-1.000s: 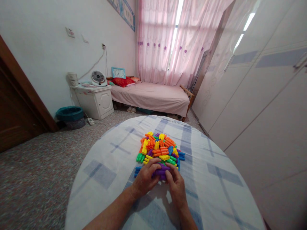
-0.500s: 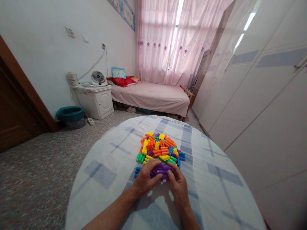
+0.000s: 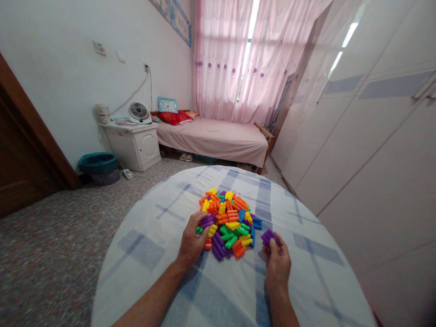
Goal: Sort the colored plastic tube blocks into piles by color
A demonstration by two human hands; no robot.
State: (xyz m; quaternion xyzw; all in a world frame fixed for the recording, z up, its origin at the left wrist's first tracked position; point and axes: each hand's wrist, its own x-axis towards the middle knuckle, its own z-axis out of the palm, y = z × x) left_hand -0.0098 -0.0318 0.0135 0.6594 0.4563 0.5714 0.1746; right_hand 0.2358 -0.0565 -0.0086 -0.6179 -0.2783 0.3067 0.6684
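the purple piece [image 3: 268,236] in the right hand [image 3: 275,245] is a short block of parallel ribs. by its look it is moulded plastic, and it should handle as light, stiff and fairly smooth; little risk of breakage is expected under finger pressure. recommended hold: across the outer ribs, between thumb and fingertips, since the rounded surfaces may slip under a loose pinch.

the right hand is closed to a narrow pinch, with the thumb on the near side of the piece and the fingers on the far side. this piece is located to the right of the pile of coloured pieces [image 3: 232,225], apart from it.

the left hand [image 3: 203,224] is at the left edge of the pile, part open, thumb and fingers curved around a second purple piece [image 3: 208,220]. whether that piece is gripped or only touched cannot be told.

the pile contains orange, yellow, green, blue and purple pieces lying at mixed angles on the cloth-covered worktop [image 3: 320,268]. beyond the worktop stand a bed [image 3: 218,136], a bedside cabinet [image 3: 134,145] carrying a fan [image 3: 139,111], and, at right, a wardrobe [image 3: 357,159].
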